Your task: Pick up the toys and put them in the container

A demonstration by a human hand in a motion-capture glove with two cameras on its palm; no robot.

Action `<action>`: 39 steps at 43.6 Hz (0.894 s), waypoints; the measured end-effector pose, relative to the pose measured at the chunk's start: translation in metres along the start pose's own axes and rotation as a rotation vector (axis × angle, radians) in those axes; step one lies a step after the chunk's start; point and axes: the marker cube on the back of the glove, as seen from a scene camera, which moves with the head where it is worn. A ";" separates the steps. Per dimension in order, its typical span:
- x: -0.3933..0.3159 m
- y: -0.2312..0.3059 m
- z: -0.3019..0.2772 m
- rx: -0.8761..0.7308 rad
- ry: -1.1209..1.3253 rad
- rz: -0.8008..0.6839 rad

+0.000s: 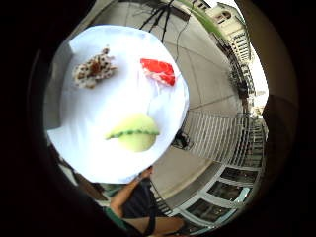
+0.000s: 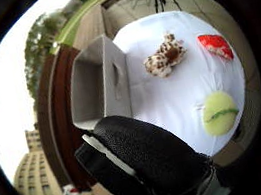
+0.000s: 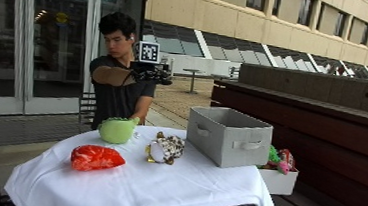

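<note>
Outdoors on a white-clothed table (image 3: 163, 191), and I'm hovering the gloved right hand (image 3: 152, 73) up high, can't tell if the fingers are curled or not. Red toy (image 3: 96, 158), green toy (image 3: 117, 130) and spotted plush (image 3: 166, 148) are all sitting beside the grey container (image 3: 228, 136). They're looking soft and light to me, so I'm thinking of squeezing each around its fat middle

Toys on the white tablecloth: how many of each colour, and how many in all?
Green toy: 1
Red toy: 1
Brown-spotted white toy: 1
Total: 3, all lying outside the grey container.
</note>
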 end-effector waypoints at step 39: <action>0.083 0.020 0.030 0.023 0.053 -0.038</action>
